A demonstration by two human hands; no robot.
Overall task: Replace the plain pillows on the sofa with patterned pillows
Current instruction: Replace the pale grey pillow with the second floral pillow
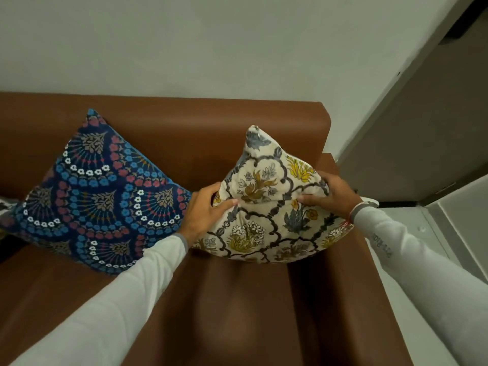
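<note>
Both hands' fingers (307, 199) grip the cream floral pillow (266, 204) standing corner-up on the sofa (237, 299)

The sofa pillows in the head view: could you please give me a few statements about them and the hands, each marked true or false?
1. Both hands grip the cream floral pillow. True: the left hand holds its left edge and the right hand its right edge.
2. The dark blue pillow lies on the floor. False: it leans against the brown sofa backrest.
3. The cream floral pillow sits at the sofa's right end, beside the armrest. True.
4. The sofa is grey fabric. False: it is brown and looks like leather.
5. The person wears short sleeves. False: long white sleeves cover both arms.
</note>
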